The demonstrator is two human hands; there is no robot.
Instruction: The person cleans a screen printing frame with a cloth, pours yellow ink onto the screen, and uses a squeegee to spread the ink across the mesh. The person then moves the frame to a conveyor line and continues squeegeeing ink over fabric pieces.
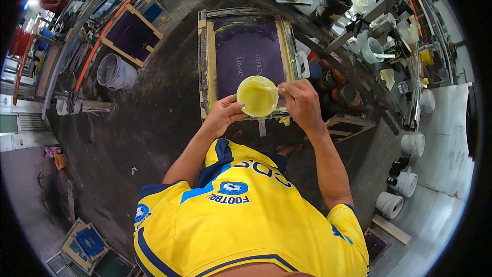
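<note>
My left hand (224, 115) grips the left side of a round tub of yellow ink (256, 100), thumb over its rim. Above the tub, my right hand (302, 104) pinches a pale stirring stick (270, 89), whose far end reaches into the yellow ink. Beyond the tub a screen printing frame (209, 67) with dark purple mesh and pale lettering lies in a metal holder. Yellow smears mark the mesh's far edge. Part of the mesh's near side is hidden by the tub and my hands.
A white bucket (117, 72) stands on the floor at the left, near another purple screen (131, 36). At the right, a cluttered bench holds a black tub (333, 4) and a translucent container (372, 50). Several white buckets line the right wall, including one bucket (389, 204).
</note>
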